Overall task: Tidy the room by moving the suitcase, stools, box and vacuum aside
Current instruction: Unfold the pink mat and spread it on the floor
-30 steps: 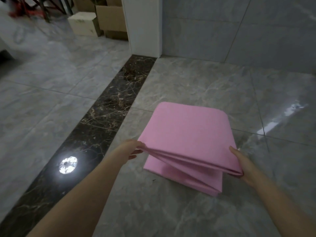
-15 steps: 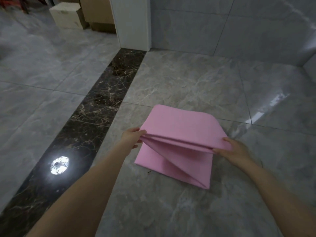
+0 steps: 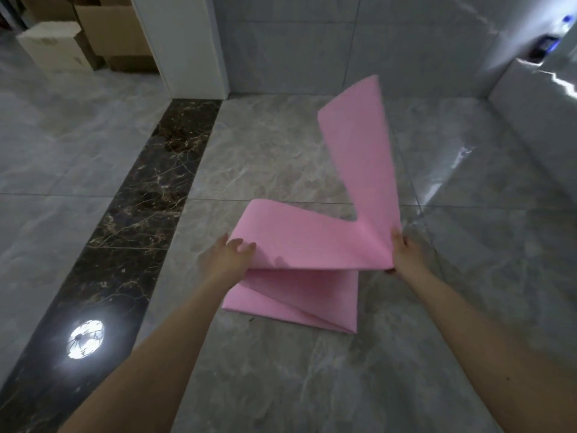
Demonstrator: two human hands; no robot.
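Two hands are holding up one pink folding mat in the middle of the frame.

I am seeing one pink mat sitting on the grey floor at centre frame, its lowest panels lying flat while one panel is standing tilted toward the upper right. My left hand is gripping the mat's left edge, fingers curled over the top of the fold. My right hand is pinching the right corner where the raised panel is bending upward. I am counting two bare forearms reaching in from the bottom. In the upper left, three cardboard boxes are standing beside one white pillar. One dark marble strip is running diagonally down the left, carrying one bright lamp reflection. I am not seeing the suitcase, stools or vacuum anywhere.
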